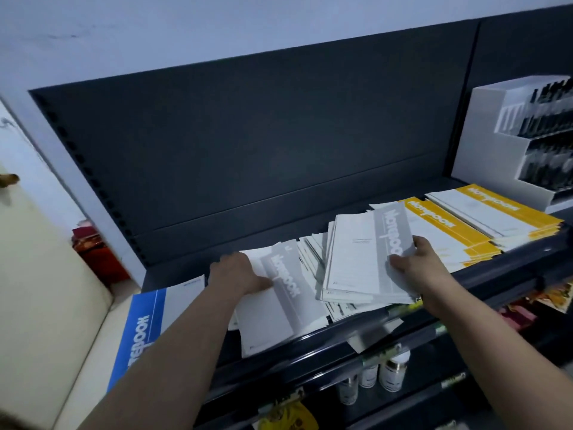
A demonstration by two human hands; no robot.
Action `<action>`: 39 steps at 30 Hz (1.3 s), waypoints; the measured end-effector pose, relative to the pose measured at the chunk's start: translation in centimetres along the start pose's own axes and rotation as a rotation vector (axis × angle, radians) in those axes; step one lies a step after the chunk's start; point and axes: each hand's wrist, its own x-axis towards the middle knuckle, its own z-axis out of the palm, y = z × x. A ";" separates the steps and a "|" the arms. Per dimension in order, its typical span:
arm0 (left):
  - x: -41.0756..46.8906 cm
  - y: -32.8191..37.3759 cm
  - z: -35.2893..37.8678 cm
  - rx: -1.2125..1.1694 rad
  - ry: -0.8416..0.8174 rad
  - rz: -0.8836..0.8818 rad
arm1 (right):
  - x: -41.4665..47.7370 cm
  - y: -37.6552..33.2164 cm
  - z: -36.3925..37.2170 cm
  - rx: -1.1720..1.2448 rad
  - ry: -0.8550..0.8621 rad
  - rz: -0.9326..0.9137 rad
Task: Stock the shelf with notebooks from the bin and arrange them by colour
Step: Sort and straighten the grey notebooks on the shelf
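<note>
the left hand (240, 274) is gripping a grey notebook (279, 308) lying on the shelf (167, 273), thumb on its cover. the right hand (418, 259) is pinching a grey notebook stack (359, 259) further right on the shelf, thumb on top. a blue notebook (145, 321) is lying at the shelf's left end, yellow notebooks (511, 212) towards its right.

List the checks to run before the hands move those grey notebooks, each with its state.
1. Right hand grip on grey stack: ok, thumb on cover, fingers round the edge.
2. Left hand on left grey pile: ok, thumb on its cover.
3. Loose grey notebooks between them squared: not ok, fanned.
4. Colours apart: ok, blue notebook left, yellow piles right.
5. Stock left in bin: cannot tell, out of view.
</note>
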 end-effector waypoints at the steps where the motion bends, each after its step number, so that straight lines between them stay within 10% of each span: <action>1: -0.1 -0.1 0.0 0.036 0.017 -0.006 | -0.1 0.0 0.3 0.007 -0.009 -0.001; 13: -1.4 -2.4 -0.3 -0.188 0.197 -0.037 | -0.6 -0.7 3.4 -0.046 -0.094 -0.013; 20: -0.5 -4.0 -2.4 -1.029 0.590 -0.192 | -1.0 -1.0 2.4 -0.193 -0.110 0.023; 25: 1.4 1.8 -1.4 -1.317 0.231 -0.188 | -1.3 -1.8 1.4 -0.194 -0.144 0.050; 34: 1.2 8.1 0.6 -1.086 0.083 0.056 | -1.7 -1.9 0.6 -0.235 -0.189 0.047; 39: 0.2 0.0 0.0 -0.180 0.081 -0.060 | -1.2 -1.7 1.3 -0.247 -0.134 0.003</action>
